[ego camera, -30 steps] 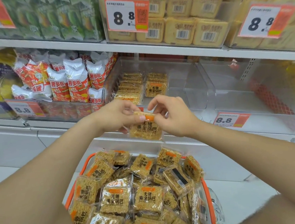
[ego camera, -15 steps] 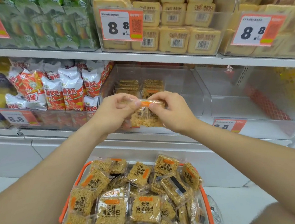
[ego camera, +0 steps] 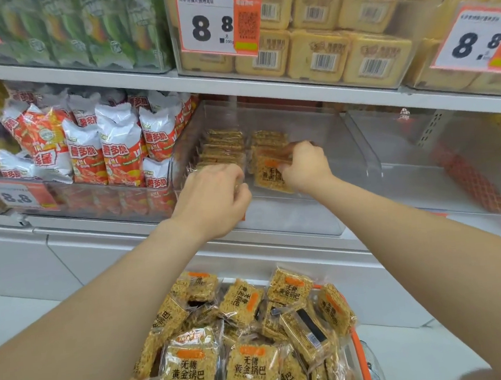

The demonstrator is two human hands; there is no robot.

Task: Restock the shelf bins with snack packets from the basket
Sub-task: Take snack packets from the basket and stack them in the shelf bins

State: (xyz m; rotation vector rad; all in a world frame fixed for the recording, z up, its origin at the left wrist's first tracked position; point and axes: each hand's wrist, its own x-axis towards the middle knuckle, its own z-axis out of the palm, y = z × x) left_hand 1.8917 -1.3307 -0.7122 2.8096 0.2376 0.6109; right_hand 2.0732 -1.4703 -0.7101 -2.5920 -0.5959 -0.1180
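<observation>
Reaching over the front wall of the clear bin point(ego camera: 358, 150) with the right hand point(ego camera: 304, 167), pinching the right edge of a packet point(ego camera: 267, 173) between curling fingers and thumb. Holding that packet tilted, orange label facing up, just inside the bin's front edge and right in front of the right-hand stack point(ego camera: 269, 138). Hovering the left hand point(ego camera: 213, 199) just beside the packet's left edge, at the bin's front left corner, knuckles up and fingers curling under. Possibly touching the packet with those hidden fingertips; not being able to tell whether gripping anything there.

Standing behind the hands, on edge and side by side toward the bin's left wall: the left-hand stack point(ego camera: 224, 146) and the right-hand one, both of the same packets. Sitting with the bin on the lower shelf point(ego camera: 279, 252): red-and-white bags point(ego camera: 118, 150) crowding upright just beyond the left wall, and a second clear bin point(ego camera: 422, 156) just beyond the right wall.

Lining the upper shelf point(ego camera: 264, 90) overhead: green bags point(ego camera: 92, 28) toward its left end, yellow packs point(ego camera: 322, 56) toward the middle, and a price tag point(ego camera: 216, 23) reading 8.8 hanging at its front edge.

Waiting below both forearms: the basket point(ego camera: 358, 350), orange rim showing at its right side, heaping with loose packets point(ego camera: 189, 374) lying at all angles.
</observation>
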